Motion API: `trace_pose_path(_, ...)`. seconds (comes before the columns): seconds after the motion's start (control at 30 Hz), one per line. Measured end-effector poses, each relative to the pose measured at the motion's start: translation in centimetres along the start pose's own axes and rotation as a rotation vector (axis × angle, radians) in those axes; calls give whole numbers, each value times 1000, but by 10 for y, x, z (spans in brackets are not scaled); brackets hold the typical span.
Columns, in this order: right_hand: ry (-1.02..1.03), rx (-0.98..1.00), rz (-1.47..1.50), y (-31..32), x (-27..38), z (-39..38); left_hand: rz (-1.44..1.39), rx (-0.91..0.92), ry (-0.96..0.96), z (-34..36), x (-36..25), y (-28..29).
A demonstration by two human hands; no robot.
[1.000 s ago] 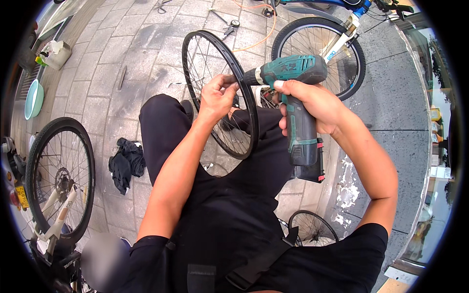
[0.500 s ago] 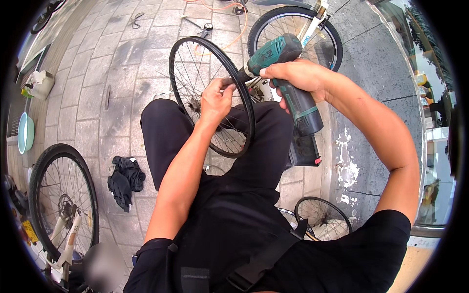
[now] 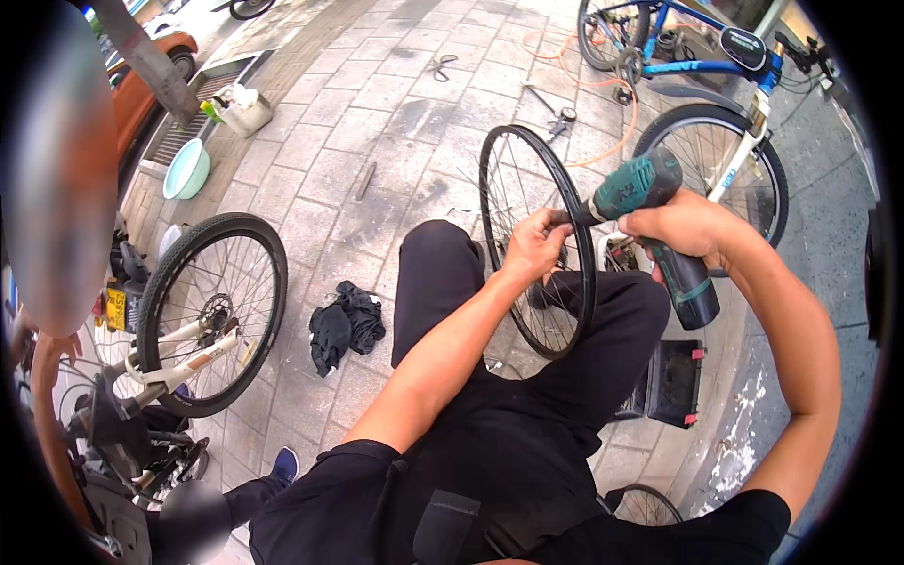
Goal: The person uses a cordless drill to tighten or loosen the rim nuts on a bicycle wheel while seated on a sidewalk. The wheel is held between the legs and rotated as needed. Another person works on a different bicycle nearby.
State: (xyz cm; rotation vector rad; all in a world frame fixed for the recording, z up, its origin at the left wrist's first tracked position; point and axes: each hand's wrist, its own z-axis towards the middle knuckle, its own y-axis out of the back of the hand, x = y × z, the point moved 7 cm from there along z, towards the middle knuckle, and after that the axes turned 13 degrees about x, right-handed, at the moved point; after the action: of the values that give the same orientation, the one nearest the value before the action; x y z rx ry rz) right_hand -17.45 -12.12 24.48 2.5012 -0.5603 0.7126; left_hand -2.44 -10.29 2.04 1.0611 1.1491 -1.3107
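Drill (image 3: 640, 184) tilted more | right grip (image 3: 685, 224) round its handle (image 3: 687, 282) | left grip (image 3: 535, 245) apparently pinching wheel rim (image 3: 588, 282) | lettering (image 3: 626, 192) on drill casing

You wear a black short-sleeved shirt (image 3: 537, 457), its left sleeve (image 3: 330, 485) and right sleeve (image 3: 744, 527) ending at the upper arm, well back from your left hand (image 3: 537, 247) and right hand (image 3: 686, 224). A straight-edged dark grey patch (image 3: 446, 527) marks the chest, nearer you than both hands; plain dark trousers (image 3: 438, 273) cover your legs.
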Motion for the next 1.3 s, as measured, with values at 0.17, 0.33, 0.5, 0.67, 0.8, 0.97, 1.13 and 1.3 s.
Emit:
trace_pose_path(0.17, 166, 66, -88, -8, 9, 6, 79, 20, -168, -8, 4, 4)
trace_pose_path(0.33, 130, 145, -131, -9, 4, 26, 44, -2, -149, -13, 12, 10)
trace_pose_path(0.5, 150, 218, -196, 1, 6, 38, -5, 32, -151, -13, 3, 13)
trace_pose_path(0.67, 168, 261, -256, -3, 20, 45, -42, 5, -156, -12, 5, 20)
trace_pose_path(0.8, 164, 251, -322, -11, 30, 30, -18, 9, -151, -12, 9, 21)
trace_pose_path(0.97, 139, 244, -317, -8, 26, 33, -2, -3, -142, -14, 13, 19)
trace_pose_path(1.13, 170, 235, -288, -3, 23, 37, 18, 23, -120, -16, 2, 18)
trace_pose_path(1.3, 181, 176, -258, -2, 22, 37, 9, 9, -170, -15, 7, 21)
